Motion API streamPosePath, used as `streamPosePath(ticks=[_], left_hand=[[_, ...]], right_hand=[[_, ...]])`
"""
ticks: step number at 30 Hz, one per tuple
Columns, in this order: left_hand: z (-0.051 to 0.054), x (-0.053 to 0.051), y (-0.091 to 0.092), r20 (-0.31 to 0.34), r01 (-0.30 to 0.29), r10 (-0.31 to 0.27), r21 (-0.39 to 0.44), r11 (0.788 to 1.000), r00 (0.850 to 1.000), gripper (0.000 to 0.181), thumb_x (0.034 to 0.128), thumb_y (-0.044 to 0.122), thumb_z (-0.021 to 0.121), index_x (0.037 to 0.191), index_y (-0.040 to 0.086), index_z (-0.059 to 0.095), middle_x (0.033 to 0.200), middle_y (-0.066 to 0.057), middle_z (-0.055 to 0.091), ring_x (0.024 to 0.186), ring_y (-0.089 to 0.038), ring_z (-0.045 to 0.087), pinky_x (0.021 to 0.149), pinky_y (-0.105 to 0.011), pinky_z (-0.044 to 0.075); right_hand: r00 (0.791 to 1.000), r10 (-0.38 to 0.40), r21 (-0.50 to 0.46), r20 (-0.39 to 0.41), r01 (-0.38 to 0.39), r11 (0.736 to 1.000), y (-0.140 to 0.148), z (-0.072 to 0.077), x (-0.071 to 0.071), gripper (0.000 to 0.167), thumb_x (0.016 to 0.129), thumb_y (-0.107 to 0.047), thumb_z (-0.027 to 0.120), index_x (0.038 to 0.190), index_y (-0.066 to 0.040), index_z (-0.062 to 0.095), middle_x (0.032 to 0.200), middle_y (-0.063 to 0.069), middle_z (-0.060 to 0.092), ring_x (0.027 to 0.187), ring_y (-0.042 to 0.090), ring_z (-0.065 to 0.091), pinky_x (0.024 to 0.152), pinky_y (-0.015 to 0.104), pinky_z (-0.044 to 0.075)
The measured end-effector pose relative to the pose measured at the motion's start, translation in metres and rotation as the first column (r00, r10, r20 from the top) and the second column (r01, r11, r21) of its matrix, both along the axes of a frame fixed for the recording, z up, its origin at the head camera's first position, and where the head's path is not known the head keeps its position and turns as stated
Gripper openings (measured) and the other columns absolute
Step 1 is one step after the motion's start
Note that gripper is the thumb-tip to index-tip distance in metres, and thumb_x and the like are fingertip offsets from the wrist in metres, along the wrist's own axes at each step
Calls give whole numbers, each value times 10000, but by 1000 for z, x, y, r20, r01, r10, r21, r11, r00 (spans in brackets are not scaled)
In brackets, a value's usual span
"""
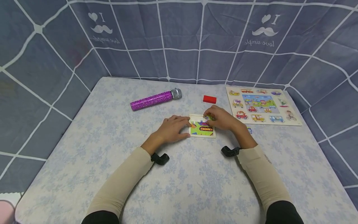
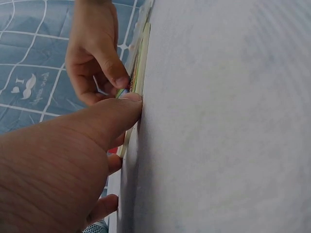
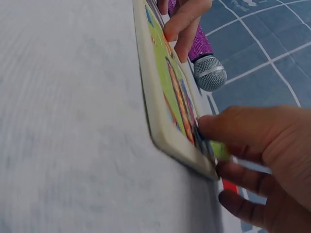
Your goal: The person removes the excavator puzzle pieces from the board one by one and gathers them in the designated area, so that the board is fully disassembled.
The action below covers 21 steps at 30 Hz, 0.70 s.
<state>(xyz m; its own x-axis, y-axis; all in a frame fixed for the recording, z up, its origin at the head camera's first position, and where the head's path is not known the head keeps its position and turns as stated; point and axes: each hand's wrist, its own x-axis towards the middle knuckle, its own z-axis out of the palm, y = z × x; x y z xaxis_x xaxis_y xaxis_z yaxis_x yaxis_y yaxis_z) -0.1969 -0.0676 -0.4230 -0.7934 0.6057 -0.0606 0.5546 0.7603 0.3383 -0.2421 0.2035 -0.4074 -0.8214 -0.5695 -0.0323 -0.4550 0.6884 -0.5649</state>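
A small framed picture puzzle [image 1: 202,133] lies flat on the table, its picture green and orange in the lower part and its pale base showing at the upper left. My left hand [image 1: 173,129] touches the frame's left side with thumb and fingers spread and nearly straight. At the upper right corner, my right hand [image 1: 221,118] pinches a puzzle piece with green on it [image 3: 219,150]. The right wrist view shows the thumb over this piece, near the frame's rim [image 3: 187,155]. Fingers hide much of the piece.
Behind the hands lie a purple glittery microphone [image 1: 152,100] and a red block [image 1: 209,99]. A larger vehicle puzzle board [image 1: 285,119] is at the back right, and a small blue-edged piece [image 1: 250,130] lies by my right forearm. A grid-patterned curtain [image 1: 181,37] borders the table.
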Motion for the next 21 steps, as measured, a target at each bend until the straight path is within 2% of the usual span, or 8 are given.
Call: streamPosePath(ticks=[4, 10, 15, 21], left_hand=[[0, 0, 0, 6, -1, 1, 4, 1000, 1000, 426, 976, 499, 637, 1337, 274, 612, 1605, 18, 365, 1420, -289, 344, 1004, -562, 354], [-1, 0, 0, 7, -5, 5, 3, 1000, 1000, 423, 975, 500, 637, 1335, 278, 614, 1607, 18, 363, 1423, -292, 340, 1009, -558, 351], [-2, 1, 1, 8, -15, 15, 2, 1000, 1000, 415, 973, 501, 639, 1326, 285, 615, 1607, 25, 360, 1422, -282, 340, 1012, -556, 350], [-1, 1, 2, 17, -18, 18, 0, 1000, 1000, 398, 976, 500, 636, 1310, 284, 614, 1610, 29, 354, 1420, -277, 338, 1015, -560, 344]], right_hand=[[1000, 14, -51, -11, -14, 999, 8, -2, 1, 347, 883, -23, 758, 1221, 1, 681, 1106, 135, 595, 932, 278, 542, 841, 437, 459], [1000, 19, -89, 0, -19, 996, 15, 0, 3, 430, 862, 38, 759, 1278, 24, 654, 1177, 159, 618, 1033, 318, 594, 885, 470, 514], [999, 25, -104, -29, -28, 994, 17, 0, 3, 413, 864, 61, 746, 1264, 50, 646, 1176, 180, 635, 1053, 341, 605, 895, 491, 521], [997, 14, -152, -79, -26, 988, 20, -3, 4, 364, 857, 67, 748, 1208, 18, 669, 1151, 159, 641, 1019, 323, 597, 897, 500, 497]])
